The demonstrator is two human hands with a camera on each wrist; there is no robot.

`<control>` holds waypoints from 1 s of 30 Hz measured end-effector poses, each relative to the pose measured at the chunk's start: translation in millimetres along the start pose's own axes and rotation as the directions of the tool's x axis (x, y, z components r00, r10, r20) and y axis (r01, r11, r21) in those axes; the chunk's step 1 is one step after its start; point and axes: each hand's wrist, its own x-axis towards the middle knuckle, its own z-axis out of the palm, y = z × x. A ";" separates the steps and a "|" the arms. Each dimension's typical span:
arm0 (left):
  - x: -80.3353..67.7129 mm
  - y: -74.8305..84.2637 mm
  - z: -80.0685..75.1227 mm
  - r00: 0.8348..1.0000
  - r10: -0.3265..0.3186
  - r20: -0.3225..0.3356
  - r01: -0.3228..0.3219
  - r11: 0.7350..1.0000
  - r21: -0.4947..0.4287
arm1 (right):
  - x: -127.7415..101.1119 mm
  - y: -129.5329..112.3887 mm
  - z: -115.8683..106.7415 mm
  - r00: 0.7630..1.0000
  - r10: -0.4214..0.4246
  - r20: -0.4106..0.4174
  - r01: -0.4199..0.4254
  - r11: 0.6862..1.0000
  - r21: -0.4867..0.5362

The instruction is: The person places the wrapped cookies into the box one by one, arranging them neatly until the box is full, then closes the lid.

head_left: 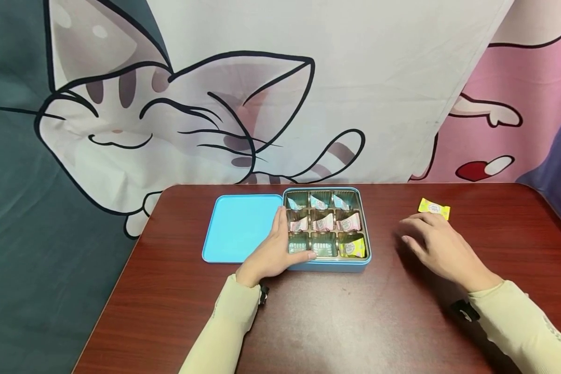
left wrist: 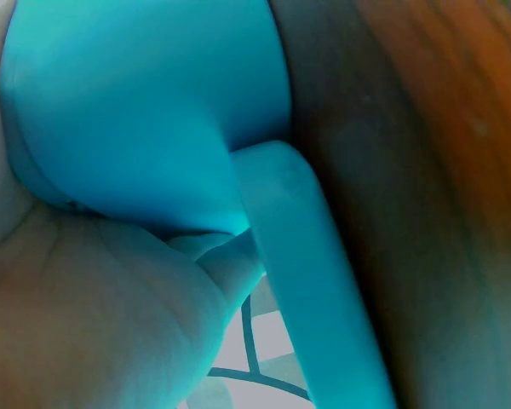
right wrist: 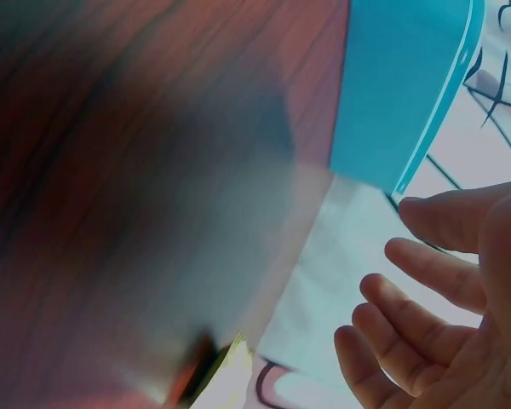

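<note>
A blue box (head_left: 329, 266) with a divided inner tray stands on the table, wrapped candies in several compartments. My left hand (head_left: 272, 248) rests against its front left corner, fingers along the left side and thumb across the front rim. In the left wrist view the palm lies close to the blue box wall (left wrist: 145, 111). To the right, my right hand (head_left: 432, 249) hovers over the table with loosely bent fingers and nothing in them. Just beyond it lies a yellow wrapped candy (head_left: 433, 208), partly visible in the right wrist view as a yellow wrapper (right wrist: 230, 375).
The blue lid (head_left: 242, 228) lies flat against the box's left side. Blue-wrapped candies (head_left: 319, 202) fill the back row, pink ones (head_left: 324, 223) the middle. One yellow candy (head_left: 352, 248) sits at the front right; two front compartments hold nothing. A printed cloth (head_left: 383, 93) hangs behind the table.
</note>
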 end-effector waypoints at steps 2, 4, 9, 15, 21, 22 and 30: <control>-0.1 -0.1 -0.3 1.000 -0.002 0.001 0.002 1.000 -0.002 | -0.5 5.9 -1.5 1.000 0.012 -0.005 -0.012 1.000 -0.013; -0.4 0.4 -0.5 1.000 -0.005 0.000 0.005 1.000 -0.006 | -0.7 12.7 -2.6 0.999 0.032 -0.009 -0.032 0.999 -0.025; -1.0 0.8 -0.5 1.000 -0.005 0.000 0.005 1.000 -0.010 | -1.1 27.6 -5.0 0.996 0.094 0.002 -0.094 0.995 -0.045; -1.5 1.7 -0.7 1.000 -0.003 0.000 0.003 1.000 -0.008 | -1.6 43.6 -5.5 0.993 0.118 -0.026 -0.119 0.991 -0.052; -1.5 1.2 -0.4 1.000 0.001 -0.002 -0.001 1.000 -0.002 | -1.8 59.8 -4.0 0.986 0.163 -0.035 -0.165 0.985 -0.051; -1.3 1.0 -0.2 1.000 0.002 -0.003 -0.002 1.000 -0.002 | -1.6 62.4 -4.0 0.985 0.171 -0.034 -0.173 0.984 -0.050; -0.6 0.0 -0.1 1.000 0.003 -0.002 -0.003 1.000 0.000 | 2.3 80.6 -4.8 0.975 0.220 -0.014 -0.220 0.975 -0.010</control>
